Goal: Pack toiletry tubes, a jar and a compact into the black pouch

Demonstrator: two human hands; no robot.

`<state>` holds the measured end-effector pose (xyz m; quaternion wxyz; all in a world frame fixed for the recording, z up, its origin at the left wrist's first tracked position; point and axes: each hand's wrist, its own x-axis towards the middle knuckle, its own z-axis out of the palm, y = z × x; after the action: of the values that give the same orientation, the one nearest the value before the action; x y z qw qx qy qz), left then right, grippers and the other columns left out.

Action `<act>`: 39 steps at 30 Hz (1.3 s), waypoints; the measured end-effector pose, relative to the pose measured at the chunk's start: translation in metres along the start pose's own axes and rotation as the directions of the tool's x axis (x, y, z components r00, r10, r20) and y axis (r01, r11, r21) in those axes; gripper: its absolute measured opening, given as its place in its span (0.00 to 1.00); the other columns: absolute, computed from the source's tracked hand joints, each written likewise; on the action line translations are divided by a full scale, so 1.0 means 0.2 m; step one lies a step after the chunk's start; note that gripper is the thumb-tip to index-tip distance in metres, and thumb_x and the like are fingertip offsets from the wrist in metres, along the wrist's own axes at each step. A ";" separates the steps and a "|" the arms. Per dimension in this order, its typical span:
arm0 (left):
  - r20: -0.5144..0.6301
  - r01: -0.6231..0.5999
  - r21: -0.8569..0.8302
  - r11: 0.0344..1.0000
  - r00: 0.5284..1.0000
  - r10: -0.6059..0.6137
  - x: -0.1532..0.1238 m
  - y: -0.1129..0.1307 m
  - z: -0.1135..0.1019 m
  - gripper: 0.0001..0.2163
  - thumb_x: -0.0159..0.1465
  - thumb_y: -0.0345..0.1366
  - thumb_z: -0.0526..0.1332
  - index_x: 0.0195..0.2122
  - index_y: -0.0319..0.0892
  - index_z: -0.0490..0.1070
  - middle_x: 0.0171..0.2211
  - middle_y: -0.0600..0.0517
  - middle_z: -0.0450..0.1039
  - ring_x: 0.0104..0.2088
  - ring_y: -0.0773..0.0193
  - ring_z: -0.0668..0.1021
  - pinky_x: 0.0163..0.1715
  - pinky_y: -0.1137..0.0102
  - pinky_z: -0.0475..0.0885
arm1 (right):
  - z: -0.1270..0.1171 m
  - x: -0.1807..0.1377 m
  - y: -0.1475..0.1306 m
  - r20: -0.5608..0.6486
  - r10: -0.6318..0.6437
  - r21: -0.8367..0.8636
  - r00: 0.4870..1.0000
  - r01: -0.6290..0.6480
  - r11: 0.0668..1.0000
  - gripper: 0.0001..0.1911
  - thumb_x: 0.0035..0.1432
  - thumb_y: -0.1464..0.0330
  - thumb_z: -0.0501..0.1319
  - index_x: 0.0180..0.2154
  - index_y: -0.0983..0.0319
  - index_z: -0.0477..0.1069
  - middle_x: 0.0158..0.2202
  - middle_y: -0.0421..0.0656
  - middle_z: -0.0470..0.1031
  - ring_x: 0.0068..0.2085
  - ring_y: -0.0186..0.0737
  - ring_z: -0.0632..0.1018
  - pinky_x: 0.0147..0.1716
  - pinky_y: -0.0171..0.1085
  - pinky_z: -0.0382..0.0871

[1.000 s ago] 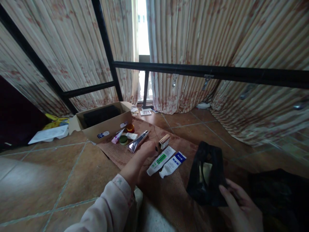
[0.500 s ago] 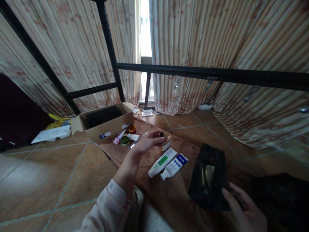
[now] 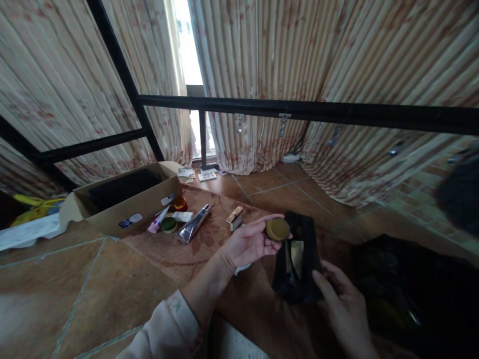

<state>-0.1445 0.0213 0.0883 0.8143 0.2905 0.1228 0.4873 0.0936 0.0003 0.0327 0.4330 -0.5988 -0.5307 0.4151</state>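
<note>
My left hand [image 3: 251, 245] is palm up, fingers curled around a small jar with a round gold-brown lid [image 3: 277, 229], beside the mouth of a black pouch. My right hand [image 3: 342, 299] pinches the right side of that black pouch [image 3: 309, 269] and holds it open. Inside the pouch a gold-coloured tube [image 3: 297, 257] shows. Just beyond my left fingers a small gold-topped box-like item [image 3: 235, 218] stands on the brown mat [image 3: 209, 249]. Part of a white tube [image 3: 242, 269] peeks from under my left wrist; the rest is hidden.
A silver tube [image 3: 192, 224], a green-lidded jar [image 3: 168, 225], an amber jar [image 3: 179, 204] and a pink-white tube [image 3: 158, 220] lie near a cardboard box [image 3: 129, 212]. A black bag [image 3: 407, 294] lies at right. A black metal frame [image 3: 262, 105] crosses before curtains.
My left hand has come back toward the pouch, turned palm up, and now shows the gold-lidded jar. The gold-topped item stands free of it. The view has swung right.
</note>
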 end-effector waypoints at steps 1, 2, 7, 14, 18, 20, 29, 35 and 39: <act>0.002 0.017 -0.017 1.000 1.000 -0.017 0.01 -0.01 0.00 0.22 0.63 0.38 0.58 0.58 0.40 0.62 0.45 0.39 0.74 0.33 0.65 0.77 0.35 0.73 0.70 | 0.00 0.00 0.00 0.003 -0.005 0.008 1.000 0.005 1.000 0.28 0.47 0.51 0.64 0.47 0.61 0.71 0.44 0.46 0.76 0.42 0.44 0.76 0.36 0.36 0.71; 0.004 0.028 -0.031 0.999 1.000 -0.028 0.01 -0.03 0.01 0.22 0.62 0.38 0.58 0.58 0.40 0.62 0.46 0.39 0.73 0.32 0.66 0.77 0.34 0.73 0.69 | 0.00 0.00 -0.01 0.008 -0.007 0.018 1.000 0.007 1.000 0.28 0.48 0.51 0.64 0.46 0.61 0.71 0.44 0.46 0.76 0.43 0.44 0.76 0.36 0.36 0.71; 0.033 0.067 -0.057 0.996 0.997 -0.065 0.03 -0.05 0.01 0.26 0.59 0.40 0.61 0.57 0.37 0.63 0.46 0.37 0.73 0.31 0.66 0.74 0.30 0.75 0.66 | 0.00 -0.01 -0.03 0.029 -0.020 0.037 0.999 0.019 0.999 0.26 0.48 0.52 0.64 0.46 0.61 0.71 0.43 0.46 0.76 0.42 0.44 0.76 0.35 0.35 0.71; 0.022 0.101 0.014 0.995 0.995 -0.101 0.03 -0.05 0.02 0.26 0.54 0.37 0.62 0.54 0.36 0.66 0.44 0.37 0.74 0.28 0.67 0.72 0.26 0.74 0.61 | 0.01 -0.01 -0.04 0.015 -0.008 0.040 1.000 0.007 0.999 0.26 0.48 0.52 0.64 0.45 0.62 0.71 0.40 0.46 0.76 0.40 0.43 0.76 0.34 0.35 0.71; -0.012 0.078 0.095 0.992 0.997 -0.077 0.04 -0.06 0.01 0.20 0.55 0.33 0.63 0.50 0.38 0.68 0.42 0.38 0.76 0.26 0.69 0.70 0.24 0.75 0.58 | 0.01 -0.01 -0.03 0.016 -0.017 0.030 1.000 0.017 0.999 0.25 0.48 0.52 0.64 0.44 0.61 0.72 0.40 0.45 0.76 0.39 0.41 0.76 0.34 0.34 0.71; -0.022 0.074 0.135 0.988 0.997 -0.071 0.04 -0.07 0.00 0.18 0.55 0.32 0.63 0.47 0.38 0.69 0.41 0.39 0.76 0.26 0.70 0.70 0.24 0.75 0.58 | 0.01 -0.01 -0.03 0.016 -0.016 0.033 1.000 0.016 0.999 0.25 0.48 0.52 0.64 0.44 0.61 0.72 0.40 0.44 0.76 0.39 0.41 0.76 0.34 0.34 0.71; -0.032 0.061 0.238 0.969 0.998 -0.055 0.04 -0.09 0.01 0.21 0.51 0.30 0.68 0.47 0.39 0.69 0.39 0.43 0.75 0.24 0.74 0.68 0.22 0.76 0.56 | 0.00 -0.01 -0.03 0.026 -0.014 0.021 1.000 0.013 1.000 0.25 0.49 0.52 0.63 0.45 0.60 0.72 0.41 0.44 0.76 0.41 0.41 0.76 0.35 0.34 0.70; -0.056 0.068 0.270 0.961 0.997 -0.055 0.04 -0.09 0.00 0.23 0.48 0.27 0.68 0.47 0.39 0.69 0.39 0.44 0.75 0.25 0.73 0.69 0.22 0.76 0.57 | 0.01 -0.01 -0.03 0.024 -0.035 0.010 0.999 0.035 0.999 0.24 0.49 0.53 0.63 0.44 0.61 0.72 0.41 0.45 0.76 0.41 0.42 0.76 0.34 0.34 0.71; -0.056 0.070 0.259 0.963 0.997 -0.057 0.04 -0.09 0.00 0.23 0.48 0.27 0.68 0.47 0.39 0.70 0.38 0.44 0.76 0.23 0.74 0.68 0.21 0.76 0.56 | 0.00 -0.01 -0.04 0.028 -0.038 0.007 0.999 0.038 0.999 0.24 0.50 0.53 0.63 0.44 0.61 0.72 0.41 0.45 0.76 0.40 0.42 0.76 0.35 0.35 0.71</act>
<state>-0.1275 0.0227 0.0787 0.7810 0.3792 0.2148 0.4473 0.0905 -0.0013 0.0397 0.4352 -0.5813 -0.5469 0.4167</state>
